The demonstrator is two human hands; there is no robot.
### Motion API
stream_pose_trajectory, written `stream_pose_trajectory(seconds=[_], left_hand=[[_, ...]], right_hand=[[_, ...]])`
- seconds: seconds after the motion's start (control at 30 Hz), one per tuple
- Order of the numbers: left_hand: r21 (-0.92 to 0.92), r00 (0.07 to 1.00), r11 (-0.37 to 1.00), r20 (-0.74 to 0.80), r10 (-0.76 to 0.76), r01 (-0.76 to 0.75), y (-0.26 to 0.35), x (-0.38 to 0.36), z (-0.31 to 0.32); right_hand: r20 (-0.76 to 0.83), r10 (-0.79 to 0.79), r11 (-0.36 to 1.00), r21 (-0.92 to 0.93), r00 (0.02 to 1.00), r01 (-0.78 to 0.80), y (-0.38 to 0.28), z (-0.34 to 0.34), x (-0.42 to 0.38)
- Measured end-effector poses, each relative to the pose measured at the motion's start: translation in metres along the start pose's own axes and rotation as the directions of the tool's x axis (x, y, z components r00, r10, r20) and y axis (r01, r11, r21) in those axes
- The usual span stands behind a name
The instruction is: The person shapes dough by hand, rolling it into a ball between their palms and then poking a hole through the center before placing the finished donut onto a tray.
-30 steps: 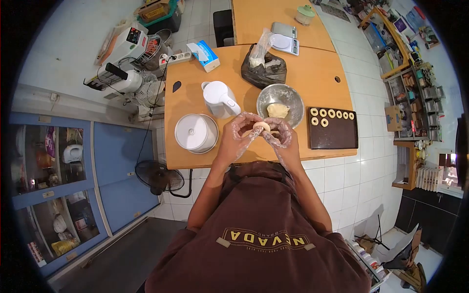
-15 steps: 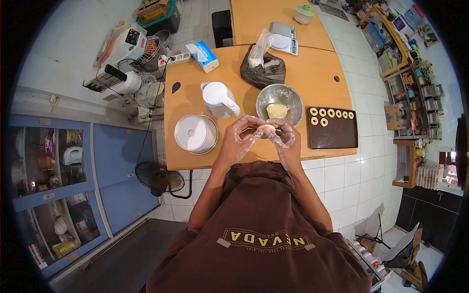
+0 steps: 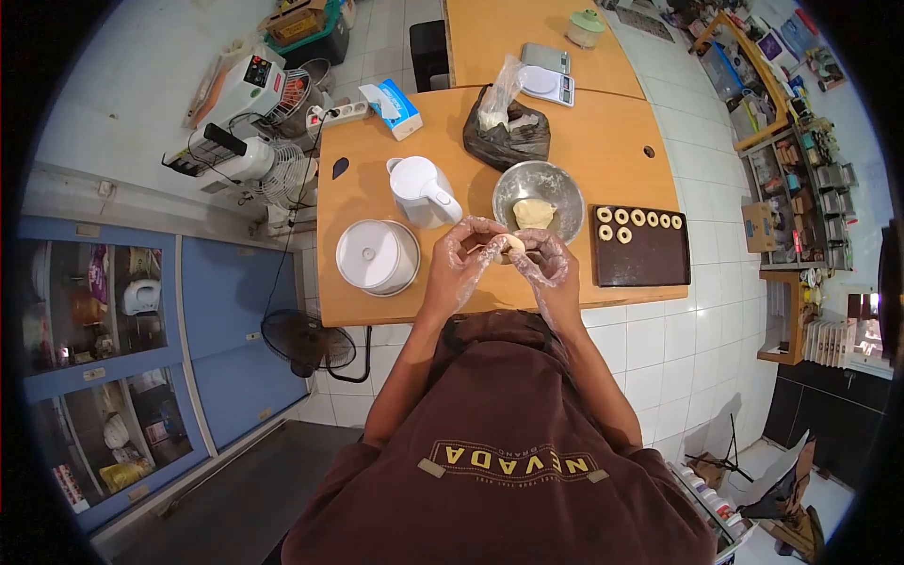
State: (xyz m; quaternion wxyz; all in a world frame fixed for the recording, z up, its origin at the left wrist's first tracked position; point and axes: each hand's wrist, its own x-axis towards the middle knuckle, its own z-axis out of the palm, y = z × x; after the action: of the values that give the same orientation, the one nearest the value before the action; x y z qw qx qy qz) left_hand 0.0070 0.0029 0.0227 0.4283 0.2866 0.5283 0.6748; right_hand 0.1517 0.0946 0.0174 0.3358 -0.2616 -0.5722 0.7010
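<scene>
Between the fingertips of both hands is a small pale piece of dough [image 3: 514, 244], partly covered by the fingers. My left hand [image 3: 463, 262], dusted with flour, closes on its left side. On the other side my right hand [image 3: 548, 264], floury too, pinches the same piece. Just beyond the hands stands a metal mixing bowl [image 3: 567, 193] with a larger lump of dough [image 3: 534, 214] inside. To the right lies a dark baking tray [image 3: 642, 266], with several small dough rings [image 3: 637, 217] along its far side.
A white lidded container [image 3: 378, 257] and a white electric kettle [image 3: 421, 192] stand on the table at left. Behind the bowl are a black plastic bag [image 3: 513, 146] and a white kitchen scale [image 3: 548, 84]. A blue box [image 3: 394, 110] sits near the far left edge.
The fingers have shifted slightly around the dough, which has turned and moved a little to the left. Everything else stays in place.
</scene>
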Motion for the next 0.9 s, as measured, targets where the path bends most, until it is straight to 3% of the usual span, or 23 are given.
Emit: stream_pose_trajectory(seconds=[0.27,0.47,0.67,0.9], left_hand=[[-0.051,0.995,0.997,0.086,-0.046,0.051,0.0,-0.001,0.0],[0.022,0.99,0.997,0.121,-0.076,0.074,0.001,0.001,-0.001],[0.073,0.993,0.997,0.113,-0.033,0.025,-0.006,0.002,-0.001],[0.003,0.999,1.0,0.027,0.026,-0.027,0.003,0.007,0.008]], right_hand=[[-0.039,0.04,0.999,0.035,0.998,-0.039,-0.009,-0.003,0.001],[-0.028,-0.011,0.999,0.034,1.0,0.012,0.001,-0.007,-0.007],[-0.059,0.018,1.0,0.005,0.998,-0.018,-0.006,-0.008,-0.01],[-0.051,0.066,0.997,0.044,0.997,-0.064,0.006,-0.013,-0.009]])
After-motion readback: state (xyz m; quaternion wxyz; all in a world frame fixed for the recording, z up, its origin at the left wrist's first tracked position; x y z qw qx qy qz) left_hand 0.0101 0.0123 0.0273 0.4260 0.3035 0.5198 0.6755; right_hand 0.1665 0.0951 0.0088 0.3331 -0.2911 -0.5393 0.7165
